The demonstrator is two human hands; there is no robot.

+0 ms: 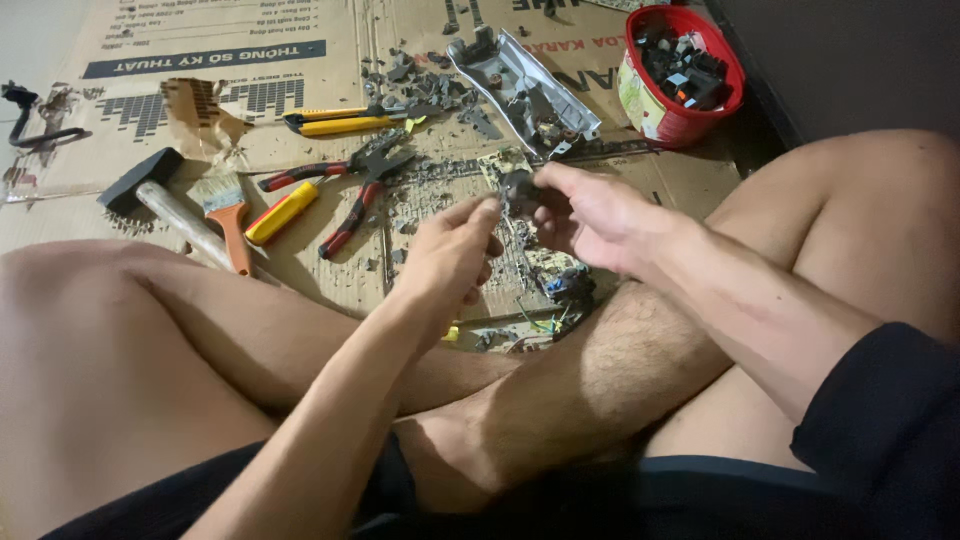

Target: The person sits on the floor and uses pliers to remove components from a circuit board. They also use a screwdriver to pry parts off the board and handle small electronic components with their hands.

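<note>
Head view, looking down over crossed bare legs: the left hand [448, 262] and the right hand [590, 215] meet above the floor, both working on one small dark part [518, 190]. The grip of each hand is pressed together on it, the left pinching it from below with fingertips, the right pinching it from the far side, with its other fingers curled loosely. The part is blurred, so its shape is hard to tell; it is held up in the air between the two hands, just above a stripped circuit board [530, 270] lying on the flattened cardboard [120, 110] that covers the floor.

Left of the hands lie red-handled pliers [350, 190], a yellow utility knife [345, 122] beyond them, and a second yellow-handled tool [282, 212] beside a small paintbrush [228, 212] with an orange handle. A hammer [160, 195] with a black head rests further left. Grey crumbs and chips are strewn around the pliers. Beyond the hands sits a bent metal casing [525, 88], and to its right a red tub [680, 75] filled with dark small parts.
</note>
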